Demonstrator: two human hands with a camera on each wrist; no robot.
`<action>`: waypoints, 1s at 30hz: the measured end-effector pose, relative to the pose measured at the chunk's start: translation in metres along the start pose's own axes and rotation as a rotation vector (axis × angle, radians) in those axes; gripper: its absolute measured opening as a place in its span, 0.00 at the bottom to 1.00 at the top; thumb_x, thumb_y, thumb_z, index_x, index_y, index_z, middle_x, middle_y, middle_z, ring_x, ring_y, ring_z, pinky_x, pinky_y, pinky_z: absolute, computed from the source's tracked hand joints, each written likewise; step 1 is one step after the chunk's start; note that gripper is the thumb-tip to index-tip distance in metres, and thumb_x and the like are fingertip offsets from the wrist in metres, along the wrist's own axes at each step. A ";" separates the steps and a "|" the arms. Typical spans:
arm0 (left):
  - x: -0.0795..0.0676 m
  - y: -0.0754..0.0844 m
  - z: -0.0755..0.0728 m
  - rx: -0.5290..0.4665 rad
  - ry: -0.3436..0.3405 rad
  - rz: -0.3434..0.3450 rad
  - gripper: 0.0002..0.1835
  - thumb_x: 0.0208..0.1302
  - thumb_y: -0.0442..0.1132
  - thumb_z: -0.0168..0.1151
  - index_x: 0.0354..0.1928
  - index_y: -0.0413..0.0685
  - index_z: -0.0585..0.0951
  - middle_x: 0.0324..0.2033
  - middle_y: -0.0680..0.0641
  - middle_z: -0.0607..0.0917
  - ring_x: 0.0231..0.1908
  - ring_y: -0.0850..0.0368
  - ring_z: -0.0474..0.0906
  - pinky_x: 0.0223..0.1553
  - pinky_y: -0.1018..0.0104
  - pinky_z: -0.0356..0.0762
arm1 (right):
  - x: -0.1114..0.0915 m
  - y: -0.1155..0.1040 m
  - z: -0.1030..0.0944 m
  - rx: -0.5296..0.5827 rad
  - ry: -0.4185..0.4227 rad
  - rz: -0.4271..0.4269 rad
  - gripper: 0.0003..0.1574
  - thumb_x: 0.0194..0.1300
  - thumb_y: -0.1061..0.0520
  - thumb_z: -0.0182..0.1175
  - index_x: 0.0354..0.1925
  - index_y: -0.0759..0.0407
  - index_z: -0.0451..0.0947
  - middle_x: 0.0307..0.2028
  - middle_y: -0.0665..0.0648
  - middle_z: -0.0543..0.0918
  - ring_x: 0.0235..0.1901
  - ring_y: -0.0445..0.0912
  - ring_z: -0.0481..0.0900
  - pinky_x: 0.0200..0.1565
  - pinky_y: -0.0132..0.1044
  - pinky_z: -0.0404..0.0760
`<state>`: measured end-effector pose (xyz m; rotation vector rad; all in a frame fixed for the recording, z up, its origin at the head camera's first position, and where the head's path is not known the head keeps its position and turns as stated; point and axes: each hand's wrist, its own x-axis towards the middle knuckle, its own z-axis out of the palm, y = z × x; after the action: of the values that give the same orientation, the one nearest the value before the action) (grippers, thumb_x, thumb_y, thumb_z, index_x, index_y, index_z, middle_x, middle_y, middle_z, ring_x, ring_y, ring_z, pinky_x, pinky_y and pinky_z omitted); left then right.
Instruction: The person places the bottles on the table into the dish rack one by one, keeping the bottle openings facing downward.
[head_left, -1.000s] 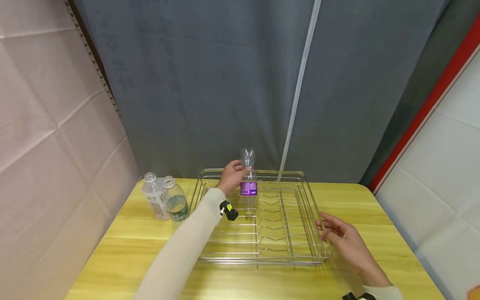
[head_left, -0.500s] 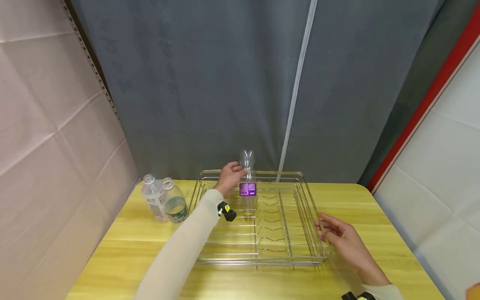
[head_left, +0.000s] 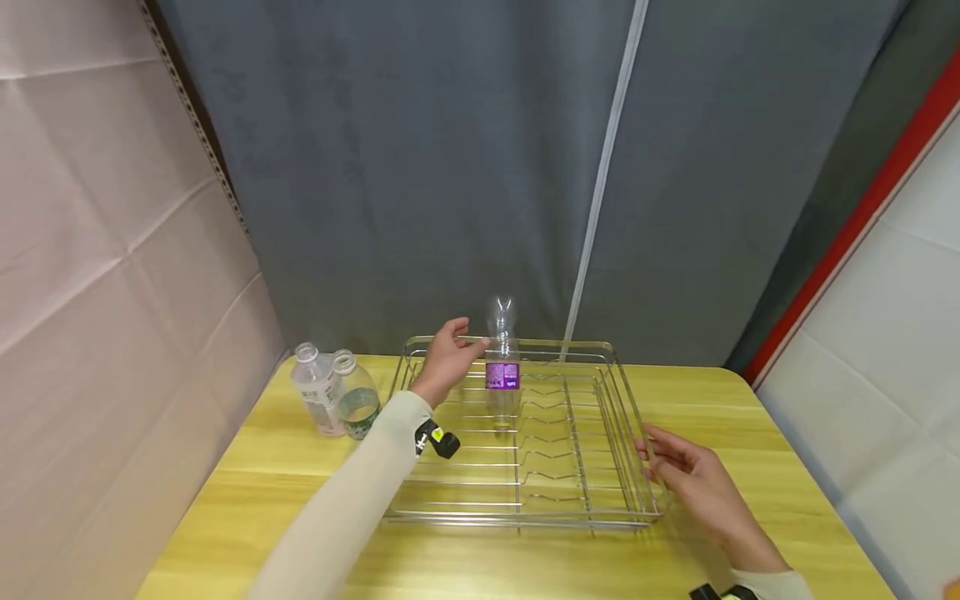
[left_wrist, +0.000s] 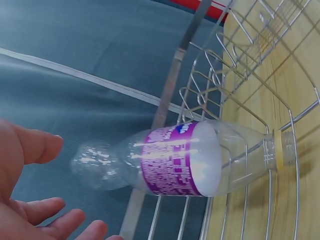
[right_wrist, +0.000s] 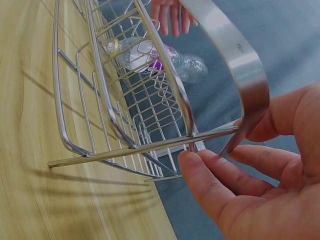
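Observation:
A clear plastic bottle with a purple label [head_left: 502,375] stands upside down in the wire dish rack [head_left: 525,524], its neck between the bottom wires. My left hand [head_left: 445,367] is beside its upper part. In the left wrist view, the fingers of that hand [left_wrist: 30,200] are spread, with a gap between them and the bottle's base [left_wrist: 95,167]. My right hand [head_left: 701,483] holds the rack's near right corner. The right wrist view shows its thumb and fingers pinching the flat metal rim [right_wrist: 250,75].
Two more clear bottles stand upright left of the rack, one with a white label [head_left: 318,392] and one with a green label [head_left: 358,408]. The wooden table [head_left: 270,492] meets a grey curtain [head_left: 420,183] at the back and pale fabric walls at the sides.
My left hand has let go of the purple-label bottle and drawn slightly left, its fingers opening. The bottle stays standing in the rack. My right hand keeps its hold on the rim.

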<state>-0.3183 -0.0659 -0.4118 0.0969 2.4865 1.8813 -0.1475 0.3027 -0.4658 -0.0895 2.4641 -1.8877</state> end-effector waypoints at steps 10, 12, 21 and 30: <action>-0.038 0.011 -0.020 0.040 -0.031 0.085 0.35 0.73 0.53 0.68 0.77 0.58 0.69 0.77 0.48 0.71 0.78 0.44 0.65 0.74 0.40 0.72 | 0.001 0.000 -0.001 0.007 -0.003 -0.008 0.35 0.80 0.65 0.54 0.79 0.71 0.59 0.57 0.47 0.88 0.53 0.35 0.86 0.48 0.34 0.91; -0.046 0.012 -0.023 0.038 -0.032 0.102 0.33 0.73 0.53 0.68 0.76 0.59 0.71 0.76 0.47 0.71 0.77 0.45 0.66 0.74 0.41 0.72 | 0.001 -0.001 0.000 0.004 0.008 0.005 0.34 0.80 0.65 0.54 0.78 0.70 0.61 0.57 0.48 0.88 0.53 0.35 0.86 0.48 0.34 0.91; -0.077 0.014 -0.035 -0.018 -0.018 0.200 0.31 0.72 0.51 0.69 0.73 0.60 0.73 0.73 0.50 0.75 0.73 0.49 0.73 0.72 0.46 0.76 | 0.003 0.000 -0.001 0.017 0.008 0.024 0.35 0.80 0.65 0.55 0.79 0.68 0.60 0.58 0.49 0.87 0.54 0.34 0.85 0.49 0.33 0.90; -0.100 -0.001 -0.044 -0.119 0.018 0.227 0.31 0.73 0.46 0.70 0.74 0.56 0.71 0.71 0.48 0.76 0.72 0.46 0.74 0.72 0.46 0.77 | 0.003 0.003 -0.001 0.049 0.003 0.012 0.35 0.79 0.66 0.56 0.78 0.71 0.60 0.55 0.43 0.88 0.52 0.35 0.86 0.47 0.32 0.90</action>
<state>-0.2206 -0.1148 -0.4029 0.3751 2.4588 2.1181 -0.1510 0.3041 -0.4684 -0.0703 2.4130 -1.9433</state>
